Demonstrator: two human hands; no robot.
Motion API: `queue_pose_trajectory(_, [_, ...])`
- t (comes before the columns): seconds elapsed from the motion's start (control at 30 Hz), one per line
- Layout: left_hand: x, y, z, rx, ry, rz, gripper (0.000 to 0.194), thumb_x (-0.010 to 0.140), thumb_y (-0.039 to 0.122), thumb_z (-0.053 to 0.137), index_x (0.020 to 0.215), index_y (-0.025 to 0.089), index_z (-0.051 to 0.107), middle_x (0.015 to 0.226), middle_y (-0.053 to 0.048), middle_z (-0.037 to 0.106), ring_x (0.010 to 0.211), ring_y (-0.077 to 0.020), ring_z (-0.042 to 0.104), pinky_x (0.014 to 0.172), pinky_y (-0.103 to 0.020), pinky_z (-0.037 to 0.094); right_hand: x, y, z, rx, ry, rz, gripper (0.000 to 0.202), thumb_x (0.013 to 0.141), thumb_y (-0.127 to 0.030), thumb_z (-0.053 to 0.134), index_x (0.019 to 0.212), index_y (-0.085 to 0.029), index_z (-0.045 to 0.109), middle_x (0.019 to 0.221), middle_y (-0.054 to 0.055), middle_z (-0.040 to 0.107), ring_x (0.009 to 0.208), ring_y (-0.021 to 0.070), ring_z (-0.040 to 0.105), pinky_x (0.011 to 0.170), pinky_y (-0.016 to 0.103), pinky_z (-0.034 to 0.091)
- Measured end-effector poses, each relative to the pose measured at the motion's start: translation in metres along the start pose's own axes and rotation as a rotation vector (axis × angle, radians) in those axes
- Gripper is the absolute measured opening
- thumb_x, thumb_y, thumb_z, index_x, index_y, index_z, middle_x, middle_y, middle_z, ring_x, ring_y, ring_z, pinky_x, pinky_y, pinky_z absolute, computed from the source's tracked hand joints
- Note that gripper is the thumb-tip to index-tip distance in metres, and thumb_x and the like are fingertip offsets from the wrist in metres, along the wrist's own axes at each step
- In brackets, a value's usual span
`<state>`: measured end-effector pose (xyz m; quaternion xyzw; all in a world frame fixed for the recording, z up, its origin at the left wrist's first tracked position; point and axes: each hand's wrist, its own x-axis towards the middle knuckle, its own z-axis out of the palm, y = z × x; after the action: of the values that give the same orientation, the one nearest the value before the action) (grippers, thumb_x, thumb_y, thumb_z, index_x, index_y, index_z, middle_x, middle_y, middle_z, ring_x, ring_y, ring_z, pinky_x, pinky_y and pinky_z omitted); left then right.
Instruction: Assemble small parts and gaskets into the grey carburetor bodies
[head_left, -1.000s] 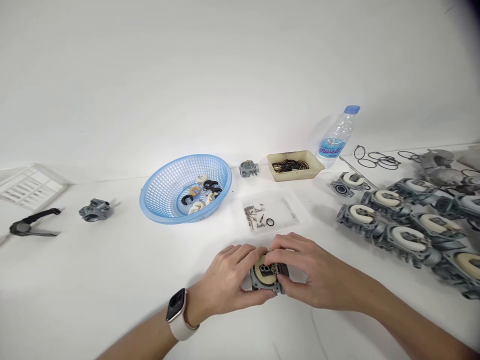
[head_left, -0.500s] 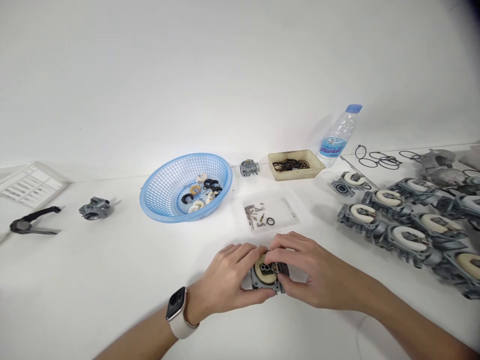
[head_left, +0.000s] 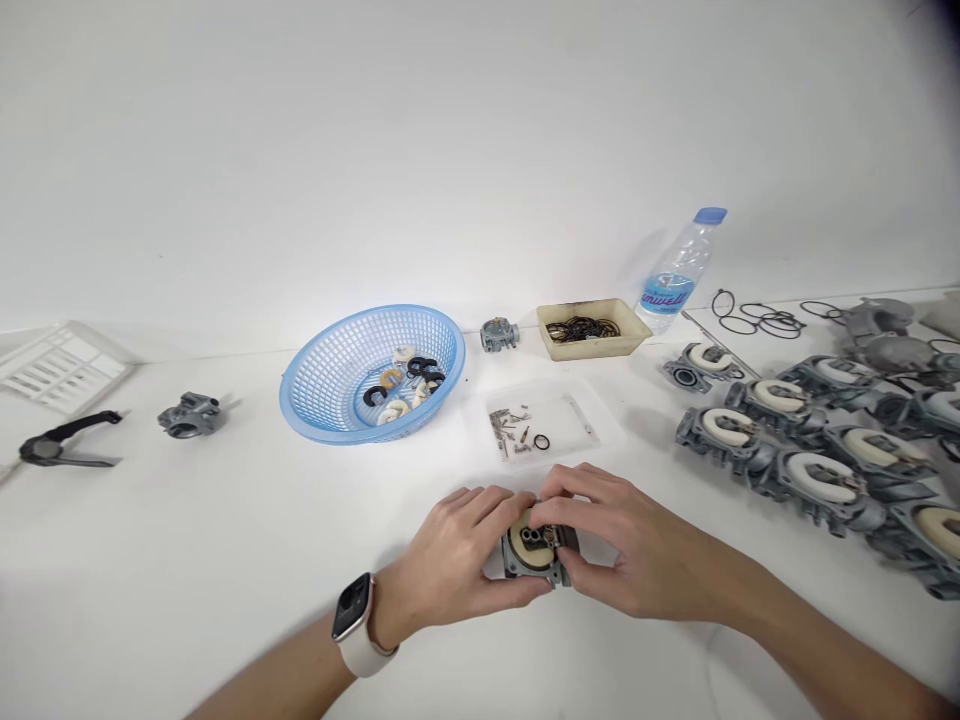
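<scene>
A grey metal carburetor (head_left: 514, 572) with a cream C-shaped float (head_left: 523, 545) on its upper face rests on the white table in front of me. My left hand (head_left: 469, 550) is closed around its left side, thumb along the near edge and fingers over the far edge. At its right side my right hand (head_left: 611, 540) grips it, index fingertip on the float area and thumb against the near right edge. Whether a small part is pinched under the right fingers is hidden. Beyond the hands lies a clear tray (head_left: 562, 450) with small brass and metal parts and a black ring.
A blue basket (head_left: 322, 428) holds white, black and orange floats. Behind stand another carburetor (head_left: 498, 335), a cream tray (head_left: 596, 349) of black rings and a leaning water bottle (head_left: 679, 275). Several carburetors (head_left: 814, 475) crowd the right; one carburetor (head_left: 189, 414) and black pliers-like tool (head_left: 67, 445) lie left.
</scene>
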<state>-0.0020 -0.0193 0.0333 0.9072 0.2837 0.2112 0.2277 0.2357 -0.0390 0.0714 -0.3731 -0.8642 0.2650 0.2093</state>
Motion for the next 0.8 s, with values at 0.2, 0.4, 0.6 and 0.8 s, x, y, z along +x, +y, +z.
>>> queue_pose_trajectory(0.2, [-0.0005, 0.0003, 0.0002, -0.006, -0.005, -0.007, 0.057, 0.091, 0.053, 0.069, 0.134, 0.022, 0.049, 0.120, -0.008, 0.068, 0.102, -0.0272, 0.068, 0.089, -0.043, 0.054, -0.0007, -0.0009, 0.0000, 0.005, 0.004, -0.007, 0.033, 0.082, -0.004, 0.058, 0.107, -0.024, 0.065, 0.099, 0.002, 0.062, 0.089, 0.0184, 0.057, 0.080, 0.033, 0.047])
queue_pose_trajectory(0.4, [-0.0014, -0.0003, -0.0001, -0.009, -0.011, -0.014, 0.056, 0.091, 0.054, 0.069, 0.133, 0.022, 0.050, 0.118, -0.008, 0.068, 0.101, -0.0266, 0.068, 0.088, -0.042, 0.054, -0.0002, -0.0001, 0.0004, 0.010, 0.014, -0.019, 0.034, 0.082, -0.004, 0.056, 0.108, -0.023, 0.065, 0.098, 0.003, 0.062, 0.087, 0.0177, 0.057, 0.080, 0.033, 0.048])
queue_pose_trajectory(0.6, [-0.0005, 0.0003, -0.0004, -0.006, -0.018, -0.011, 0.055, 0.092, 0.055, 0.066, 0.133, 0.021, 0.050, 0.117, -0.009, 0.069, 0.100, -0.0272, 0.068, 0.088, -0.042, 0.054, -0.0005, -0.0020, 0.0003, -0.012, 0.015, -0.014, 0.033, 0.082, -0.005, 0.056, 0.108, -0.023, 0.065, 0.097, 0.003, 0.062, 0.087, 0.0186, 0.057, 0.078, 0.034, 0.049])
queue_pose_trajectory(0.8, [0.0004, 0.0004, -0.0007, -0.005, -0.012, -0.011, 0.056, 0.091, 0.053, 0.068, 0.134, 0.021, 0.050, 0.118, -0.009, 0.069, 0.101, -0.0269, 0.068, 0.089, -0.042, 0.054, 0.0006, -0.0022, -0.0012, 0.000, 0.011, -0.036, 0.031, 0.082, -0.005, 0.055, 0.106, -0.022, 0.065, 0.095, 0.003, 0.062, 0.084, 0.0173, 0.057, 0.079, 0.034, 0.049])
